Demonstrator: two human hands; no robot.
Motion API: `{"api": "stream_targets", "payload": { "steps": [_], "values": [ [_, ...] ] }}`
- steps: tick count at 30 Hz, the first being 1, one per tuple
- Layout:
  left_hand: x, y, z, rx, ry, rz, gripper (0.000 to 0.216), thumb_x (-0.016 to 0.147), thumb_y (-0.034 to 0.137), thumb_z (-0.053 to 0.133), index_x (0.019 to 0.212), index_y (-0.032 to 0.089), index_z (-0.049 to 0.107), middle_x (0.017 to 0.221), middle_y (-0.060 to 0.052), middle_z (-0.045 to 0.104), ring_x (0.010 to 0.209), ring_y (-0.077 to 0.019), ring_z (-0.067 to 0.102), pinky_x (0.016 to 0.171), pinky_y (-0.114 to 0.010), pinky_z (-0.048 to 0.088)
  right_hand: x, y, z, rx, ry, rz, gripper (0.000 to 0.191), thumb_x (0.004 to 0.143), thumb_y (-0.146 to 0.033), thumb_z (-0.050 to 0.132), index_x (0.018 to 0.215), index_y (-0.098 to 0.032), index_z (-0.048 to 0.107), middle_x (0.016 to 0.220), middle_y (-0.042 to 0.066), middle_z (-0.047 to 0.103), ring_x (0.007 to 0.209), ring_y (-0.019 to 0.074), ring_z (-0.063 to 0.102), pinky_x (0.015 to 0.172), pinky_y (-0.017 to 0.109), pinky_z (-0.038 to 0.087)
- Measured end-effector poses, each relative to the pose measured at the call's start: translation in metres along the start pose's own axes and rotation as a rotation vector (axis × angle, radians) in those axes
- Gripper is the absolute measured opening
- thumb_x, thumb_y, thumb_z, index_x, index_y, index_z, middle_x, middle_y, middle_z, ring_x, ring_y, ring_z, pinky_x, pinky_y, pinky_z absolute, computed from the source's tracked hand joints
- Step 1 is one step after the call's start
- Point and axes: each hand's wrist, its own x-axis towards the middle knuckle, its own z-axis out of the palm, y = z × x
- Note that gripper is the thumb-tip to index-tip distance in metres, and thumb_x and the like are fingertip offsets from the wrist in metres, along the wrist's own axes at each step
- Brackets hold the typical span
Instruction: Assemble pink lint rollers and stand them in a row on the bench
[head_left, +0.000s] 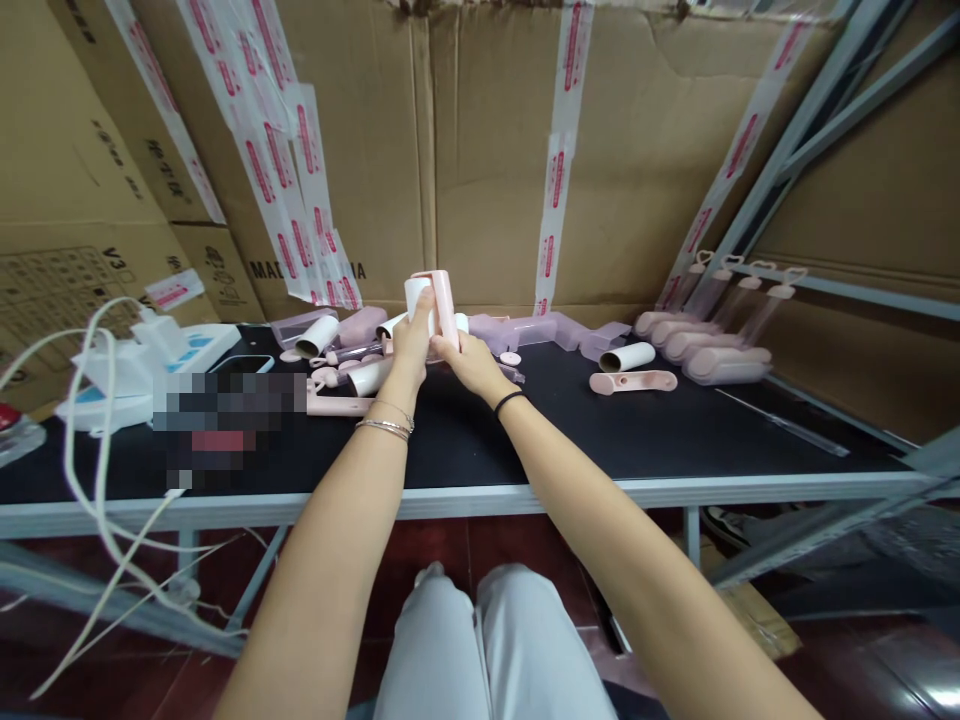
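Both my arms reach out over a black table top point(570, 430). My left hand point(412, 340) is closed round a white roll point(417, 293) held upright. My right hand point(466, 358) is closed on a pink roller cover point(444, 300) that stands against the roll. The two parts touch, just above the table's far middle. Around my hands lie loose white rolls point(318, 335), pink handles point(337, 405) and pink covers point(363, 325).
At the right stand a white roll point(628, 357), a pink handle point(634, 381) and a row of finished pink rollers point(712, 350). A white device with cables point(142, 365) and a phone point(244, 364) sit at the left. Taped cardboard point(487, 150) walls the back. A metal frame point(817, 120) rises at the right.
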Motion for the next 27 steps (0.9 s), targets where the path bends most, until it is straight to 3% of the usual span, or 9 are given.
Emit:
{"api": "stream_targets", "payload": {
  "steps": [5,12,17,23,27],
  "values": [
    [-0.005,-0.006,0.007,-0.073,-0.124,-0.049,0.056,0.066,0.069,0.062,0.079,0.015,0.059,0.069,-0.004,0.063,0.068,-0.0178,0.063,0.064,-0.029,0.050,-0.009,0.005,-0.013,-0.046,0.003,-0.050,0.045,0.090,-0.055,0.040,0.093,-0.014,0.058,0.090,0.009,0.065,0.085,0.0207,0.061,0.081,0.032,0.044],
    [-0.008,-0.006,0.011,-0.165,-0.191,-0.126,0.055,0.068,0.068,0.061,0.081,0.015,0.059,0.071,-0.006,0.066,0.078,-0.0205,0.067,0.072,-0.030,0.054,-0.014,0.004,-0.015,-0.113,0.057,-0.067,0.048,0.094,-0.053,0.030,0.096,-0.013,0.057,0.094,0.011,0.065,0.087,0.0215,0.060,0.078,0.031,0.042],
    [-0.010,-0.007,0.014,-0.244,-0.184,-0.161,0.051,0.073,0.065,0.060,0.082,0.015,0.059,0.071,-0.006,0.066,0.079,-0.0199,0.068,0.074,-0.030,0.055,-0.012,0.004,-0.016,-0.156,0.059,-0.088,0.047,0.095,-0.052,0.029,0.104,-0.015,0.056,0.101,0.012,0.065,0.092,0.0215,0.060,0.080,0.030,0.042],
    [-0.003,-0.015,0.008,-0.161,-0.131,-0.112,0.050,0.073,0.064,0.060,0.081,0.015,0.059,0.072,-0.006,0.066,0.076,-0.0193,0.067,0.073,-0.030,0.054,-0.015,-0.004,-0.013,-0.238,-0.032,0.077,0.054,0.095,-0.056,0.019,0.103,-0.015,0.054,0.102,0.015,0.065,0.091,0.0232,0.061,0.080,0.033,0.043],
    [0.002,-0.019,0.006,-0.147,-0.058,-0.092,0.050,0.072,0.064,0.060,0.083,0.015,0.059,0.075,-0.005,0.066,0.072,-0.0172,0.066,0.069,-0.029,0.053,-0.012,-0.017,-0.022,-0.294,0.134,0.102,0.045,0.097,-0.050,0.021,0.094,-0.017,0.052,0.095,0.012,0.064,0.089,0.0213,0.060,0.080,0.032,0.042]
  ]
}}
